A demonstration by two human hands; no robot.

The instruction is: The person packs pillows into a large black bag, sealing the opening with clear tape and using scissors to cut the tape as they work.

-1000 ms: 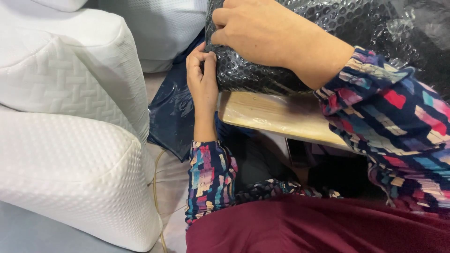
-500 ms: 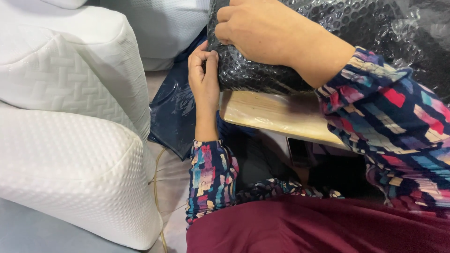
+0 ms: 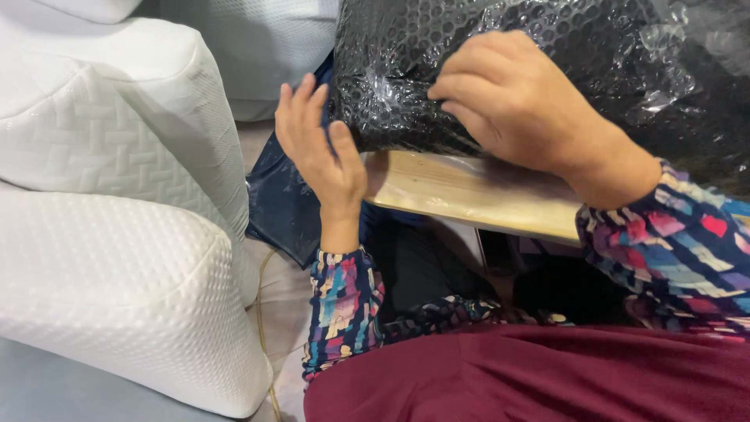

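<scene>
your right fingers (image 3: 461, 94) are curled down and pinching the black bubble wrap (image 3: 406, 70), bunching the film where it folds over the front of the bundle; that grip looks meant to keep the wrap taut so it does not slip open. your right hand (image 3: 516, 101) lies on top, pressing the bundle against the wooden board (image 3: 469, 191) it rests on.

your left fingers (image 3: 308, 117) are straight and spread, grasping nothing; the thumb (image 3: 348, 152) and palm sit against the bundle's left end, seemingly to brace it from the side. your left hand (image 3: 320, 156) stands upright at the board's corner.

the wrap is glossy black, covered in small round bubbles, crinkled and catching the light; what it covers is hidden. it fills the upper right of the view, above your lap. a dark blue bag (image 3: 285, 207) hangs just behind your left hand, and white pillows (image 3: 109, 258) are stacked to the left.
</scene>
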